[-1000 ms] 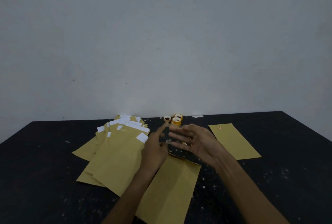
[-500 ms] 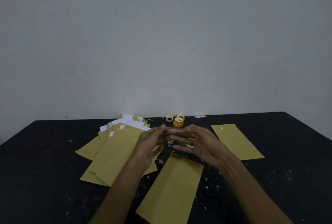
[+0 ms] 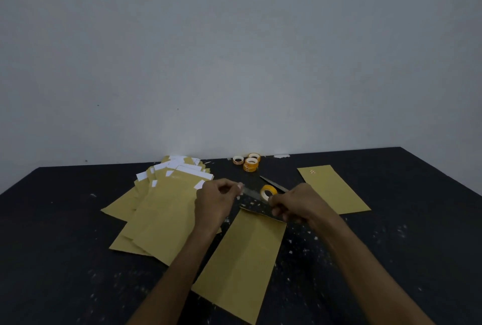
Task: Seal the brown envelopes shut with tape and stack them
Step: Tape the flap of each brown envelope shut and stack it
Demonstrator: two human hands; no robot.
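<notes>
The left hand (image 3: 216, 200) pinches the free end of a clear tape strip (image 3: 250, 192). The right hand (image 3: 296, 206) curls round the yellow tape roll (image 3: 268, 191), so the strip runs between them over the far end of the brown envelope (image 3: 245, 259), which lies flat on the black desk (image 3: 65, 220). From the hands, the fanned pile of envelopes (image 3: 161, 204) lies at 9 o'clock, a lone envelope (image 3: 336, 190) at 2 and spare rolls (image 3: 249, 161) at 12. The tape looks light, limp and sticky, so it is best kept taut by its ends. The envelope looks thin and bendy, so press it flat or lift it by an edge.
</notes>
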